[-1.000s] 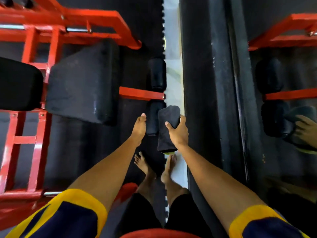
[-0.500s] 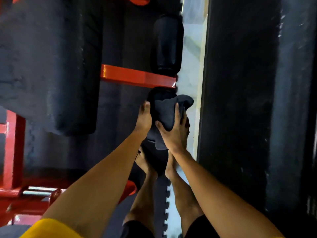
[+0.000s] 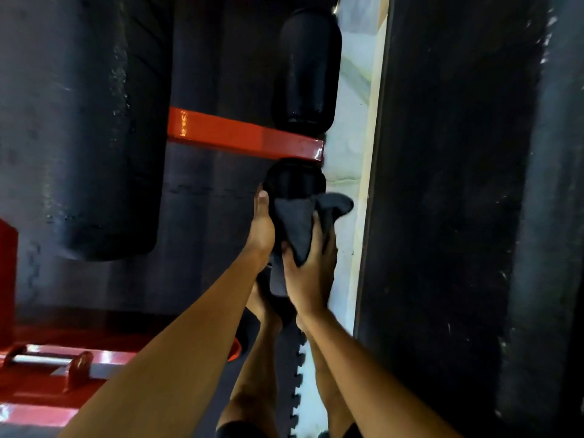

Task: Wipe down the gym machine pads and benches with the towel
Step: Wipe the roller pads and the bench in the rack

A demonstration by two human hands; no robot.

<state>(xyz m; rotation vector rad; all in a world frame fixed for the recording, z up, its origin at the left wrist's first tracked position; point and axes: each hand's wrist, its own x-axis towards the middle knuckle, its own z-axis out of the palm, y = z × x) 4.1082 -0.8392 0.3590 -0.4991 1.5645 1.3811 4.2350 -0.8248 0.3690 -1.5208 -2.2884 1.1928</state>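
Floor mat (image 3: pixel 202 241) black — right hand (image 3: pixel 308 273) fingers (image 3: pixel 317 226) clutch towel (image 3: pixel 295 226) on roller pad (image 3: pixel 294 178); left hand (image 3: pixel 260 229) flat.

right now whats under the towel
The black roller pad below the red bar: its top end shows above the towel. The right hand grips the towel against it, the left hand touches its side. The rest beneath towel and hands is covered.

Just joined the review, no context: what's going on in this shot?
A person is wiping a gym machine. The right hand holds a dark towel against the lower roller pad, just under the red bar. The left hand rests flat on that pad's left side, as if steadying it. The upper roller pad above the bar and the big bench pad to the left are not being touched.
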